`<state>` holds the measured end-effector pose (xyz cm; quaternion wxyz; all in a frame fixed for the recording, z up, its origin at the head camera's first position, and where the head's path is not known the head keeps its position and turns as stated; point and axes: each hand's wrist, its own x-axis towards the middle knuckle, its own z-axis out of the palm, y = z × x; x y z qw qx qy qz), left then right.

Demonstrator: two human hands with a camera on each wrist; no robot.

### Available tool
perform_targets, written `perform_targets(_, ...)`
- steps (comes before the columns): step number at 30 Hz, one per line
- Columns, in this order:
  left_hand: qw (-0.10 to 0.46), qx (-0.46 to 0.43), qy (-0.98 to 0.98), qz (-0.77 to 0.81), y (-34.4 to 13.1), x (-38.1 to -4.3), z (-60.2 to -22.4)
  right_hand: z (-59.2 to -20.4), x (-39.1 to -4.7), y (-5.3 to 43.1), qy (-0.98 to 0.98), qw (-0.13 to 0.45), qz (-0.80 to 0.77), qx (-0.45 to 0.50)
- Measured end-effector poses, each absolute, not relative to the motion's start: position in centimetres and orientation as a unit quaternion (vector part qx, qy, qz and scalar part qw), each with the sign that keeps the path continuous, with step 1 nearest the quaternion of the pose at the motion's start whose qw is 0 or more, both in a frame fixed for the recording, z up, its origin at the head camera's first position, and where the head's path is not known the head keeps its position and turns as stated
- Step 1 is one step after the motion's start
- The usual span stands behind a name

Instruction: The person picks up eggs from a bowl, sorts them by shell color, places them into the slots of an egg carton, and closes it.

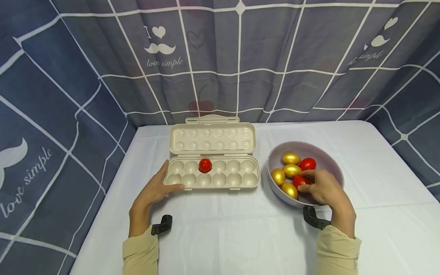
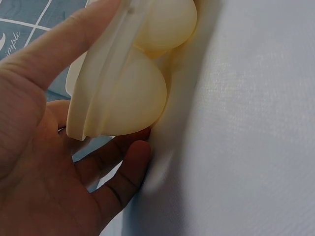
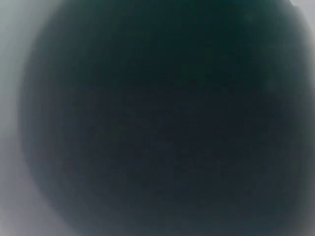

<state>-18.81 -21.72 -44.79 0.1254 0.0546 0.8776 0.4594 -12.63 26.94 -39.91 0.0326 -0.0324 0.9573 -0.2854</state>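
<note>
An open cream egg box (image 1: 212,181) lies on the white table, its lid (image 1: 212,138) folded back. One red egg (image 1: 205,165) sits in the back row of its cups. At the box's left end my left hand (image 1: 155,188) grips the rim, thumb along the front edge and fingers round the side; the left wrist view shows the rounded cup undersides (image 2: 130,96) between thumb and fingers. Inside the mauve bowl (image 1: 330,164), my right hand (image 1: 323,187) pinches a red egg (image 1: 300,181) between thumb and fingers. The right wrist view is filled by a dark blur.
Beside the pinched egg lie several gold eggs (image 1: 291,170) and another red egg (image 1: 308,164) in the bowl. A grey checked curtain (image 1: 220,57) hangs behind the table (image 1: 220,236) and along both sides. Each wrist wears a black band (image 1: 162,224).
</note>
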Motion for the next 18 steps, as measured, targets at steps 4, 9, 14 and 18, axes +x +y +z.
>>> perform_targets(4, 0.123, 0.059, 0.876, 0.462, -21.7, -18.8, -44.6, -39.8, -12.5, 26.9, 0.957, 0.021, -0.288, -0.034)
perform_targets(9, 0.121, 0.063, 0.879, 0.457, -21.6, -18.8, -44.6, -39.6, -12.4, 27.0, 0.956, 0.014, -0.292, -0.03)
perform_targets(14, 0.124, 0.061, 0.882, 0.45, -21.5, -18.7, -44.4, -39.1, -12.3, 26.9, 0.955, -0.001, -0.294, -0.024)
perform_targets(18, 0.131, 0.052, 0.885, 0.444, -21.4, -18.7, -44.2, -38.7, -12.3, 26.7, 0.955, -0.019, -0.295, -0.023)
